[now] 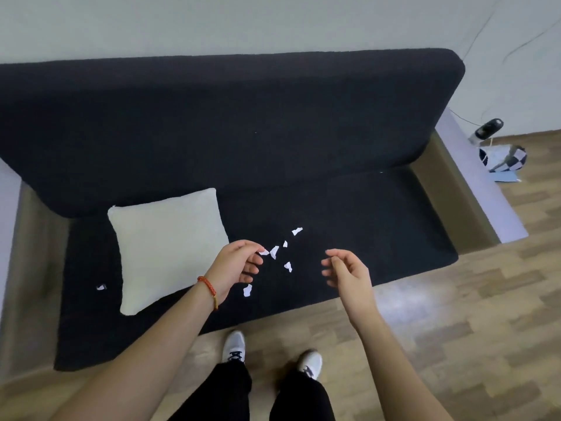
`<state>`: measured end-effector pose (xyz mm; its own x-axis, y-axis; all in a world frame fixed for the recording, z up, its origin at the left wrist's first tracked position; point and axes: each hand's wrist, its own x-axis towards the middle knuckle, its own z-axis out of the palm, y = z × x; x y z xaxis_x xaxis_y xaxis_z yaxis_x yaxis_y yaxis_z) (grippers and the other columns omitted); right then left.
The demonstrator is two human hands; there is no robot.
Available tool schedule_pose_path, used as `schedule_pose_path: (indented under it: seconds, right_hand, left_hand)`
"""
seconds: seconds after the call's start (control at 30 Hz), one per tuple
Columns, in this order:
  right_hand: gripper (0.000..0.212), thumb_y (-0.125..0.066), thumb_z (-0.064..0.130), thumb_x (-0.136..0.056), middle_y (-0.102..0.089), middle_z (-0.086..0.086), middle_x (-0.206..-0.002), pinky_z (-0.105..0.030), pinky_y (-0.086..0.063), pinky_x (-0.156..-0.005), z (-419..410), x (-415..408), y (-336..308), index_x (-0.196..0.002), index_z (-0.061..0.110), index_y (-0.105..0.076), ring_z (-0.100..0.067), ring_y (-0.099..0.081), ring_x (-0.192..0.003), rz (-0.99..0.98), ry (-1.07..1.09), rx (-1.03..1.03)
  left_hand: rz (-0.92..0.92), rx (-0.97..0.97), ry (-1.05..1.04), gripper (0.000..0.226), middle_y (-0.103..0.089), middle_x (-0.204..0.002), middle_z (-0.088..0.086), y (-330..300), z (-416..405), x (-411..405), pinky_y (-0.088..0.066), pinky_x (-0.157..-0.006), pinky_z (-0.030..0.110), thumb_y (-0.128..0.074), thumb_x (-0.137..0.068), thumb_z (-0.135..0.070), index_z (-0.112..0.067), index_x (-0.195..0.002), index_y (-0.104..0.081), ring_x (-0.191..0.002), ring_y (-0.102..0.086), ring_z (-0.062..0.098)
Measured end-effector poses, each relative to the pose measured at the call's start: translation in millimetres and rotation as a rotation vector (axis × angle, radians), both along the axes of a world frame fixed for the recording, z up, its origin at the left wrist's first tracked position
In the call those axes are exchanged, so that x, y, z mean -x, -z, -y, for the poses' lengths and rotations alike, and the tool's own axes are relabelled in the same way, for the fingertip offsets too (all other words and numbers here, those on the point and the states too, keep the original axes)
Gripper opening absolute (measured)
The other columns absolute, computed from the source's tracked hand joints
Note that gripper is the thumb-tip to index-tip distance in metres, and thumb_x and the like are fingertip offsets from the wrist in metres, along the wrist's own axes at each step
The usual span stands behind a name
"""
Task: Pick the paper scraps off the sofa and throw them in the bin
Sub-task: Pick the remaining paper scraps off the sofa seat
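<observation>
Several white paper scraps lie on the black sofa seat [379, 226]: one at the far right of the cluster [297, 231], one in the middle [274, 252], one lower [288, 266], one near the front [247, 290], and a lone one left of the cushion [101, 287]. My left hand [236, 265], with a red bracelet at the wrist, pinches a small scrap [264, 252] at its fingertips. My right hand [346, 268] hovers over the seat to the right of the cluster, fingers loosely curled, holding nothing. No bin is plainly in view.
A white cushion [167, 247] lies on the seat's left half. The sofa has brown armrests [449, 189]. On the wooden floor at the right stand a checkered blue-white object [504, 161] and a dark device [487, 130]. My white shoes [233, 347] stand by the sofa front.
</observation>
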<state>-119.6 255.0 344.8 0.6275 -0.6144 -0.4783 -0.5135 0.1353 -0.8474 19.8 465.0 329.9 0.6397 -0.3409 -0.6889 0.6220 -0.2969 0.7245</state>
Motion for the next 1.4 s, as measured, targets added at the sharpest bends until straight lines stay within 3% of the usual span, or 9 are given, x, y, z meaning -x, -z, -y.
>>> schedule_pose_path:
  seconds: [0.37, 0.57, 0.63, 0.73, 0.93, 1.1, 1.3, 1.4]
  right_hand:
    - [0.022, -0.054, 0.011, -0.104, -0.074, -0.001, -0.099, -0.031, -0.056, -0.075, 90, -91, 109, -0.107, 0.021, -0.073, -0.013, -0.069, -0.089, -0.125, -0.353, -0.062]
    - [0.014, -0.064, 0.020, -0.098, -0.072, 0.010, -0.099, -0.041, -0.060, -0.091, 100, -107, 195, -0.109, 0.026, -0.072, -0.009, -0.068, -0.091, -0.188, -0.524, 0.028]
    - [0.018, -0.067, 0.023, -0.097, -0.071, 0.008, -0.104, -0.034, -0.059, -0.084, 98, -106, 227, -0.115, 0.026, -0.069, -0.010, -0.068, -0.091, -0.237, -0.566, 0.052]
    - [0.034, -0.072, 0.025, -0.095, -0.066, 0.002, -0.118, -0.016, -0.046, -0.069, 92, -103, 284, -0.127, 0.025, -0.063, -0.004, -0.064, -0.087, -0.335, -0.657, 0.124]
    - [0.053, -0.077, 0.023, -0.092, -0.050, -0.006, -0.129, -0.028, -0.045, -0.076, 71, -91, 358, -0.140, 0.022, -0.053, -0.012, -0.054, -0.086, -0.451, -0.826, 0.291]
    - [0.043, -0.071, 0.016, -0.096, -0.050, -0.006, -0.124, -0.035, -0.053, -0.075, 57, -81, 387, -0.134, 0.022, -0.055, -0.024, -0.062, -0.081, -0.351, -0.789, 0.465]
    - [0.023, -0.063, 0.014, -0.101, -0.050, -0.002, -0.112, -0.041, -0.057, -0.073, 55, -74, 393, -0.122, 0.019, -0.058, -0.025, -0.060, -0.076, -0.287, -0.815, 0.574]
    - [0.018, -0.062, 0.015, -0.102, -0.054, -0.006, -0.109, -0.043, -0.057, -0.073, 54, -74, 394, -0.120, 0.017, -0.059, -0.025, -0.058, -0.080, -0.279, -0.822, 0.600]
  left_hand:
    - [0.039, -0.107, -0.197, 0.019, -0.071, -0.084, -0.001, 51, 87, -39, -0.052, -0.057, 0.024, -0.055, -0.103, -0.025, -0.019, -0.102, -0.073, -0.062, -0.064, 0.007]
    - [0.032, -0.166, -0.331, 0.018, -0.071, -0.081, -0.005, 114, 93, -31, -0.054, -0.061, 0.025, -0.056, -0.103, -0.024, -0.019, -0.104, -0.073, -0.068, -0.065, 0.009]
    - [-0.007, -0.198, -0.383, 0.018, -0.071, -0.081, -0.004, 145, 86, -22, -0.054, -0.063, 0.027, -0.057, -0.103, -0.023, -0.018, -0.103, -0.074, -0.070, -0.064, 0.012]
    - [-0.081, -0.245, -0.443, 0.016, -0.070, -0.085, 0.002, 203, 77, -8, -0.055, -0.065, 0.030, -0.058, -0.102, -0.020, -0.018, -0.100, -0.074, -0.071, -0.063, 0.015]
    - [-0.112, -0.306, -0.399, 0.017, -0.071, -0.094, 0.000, 280, 69, 18, -0.063, -0.078, 0.036, -0.058, -0.102, -0.020, -0.015, -0.110, -0.072, -0.081, -0.068, 0.013]
    - [-0.066, -0.376, -0.470, 0.016, -0.068, -0.096, 0.000, 321, 57, 43, -0.062, -0.072, 0.033, -0.062, -0.096, -0.009, -0.015, -0.109, -0.069, -0.081, -0.066, 0.013]
    - [-0.030, -0.380, -0.482, 0.023, -0.065, -0.093, 0.004, 347, 47, 57, -0.063, -0.067, 0.031, -0.066, -0.091, -0.001, -0.018, -0.106, -0.066, -0.086, -0.067, 0.019]
    - [0.041, -0.446, -0.427, 0.028, -0.065, -0.086, 0.002, 357, 44, 61, -0.064, -0.074, 0.040, -0.070, -0.087, -0.003, -0.023, -0.105, -0.064, -0.081, -0.066, 0.019]
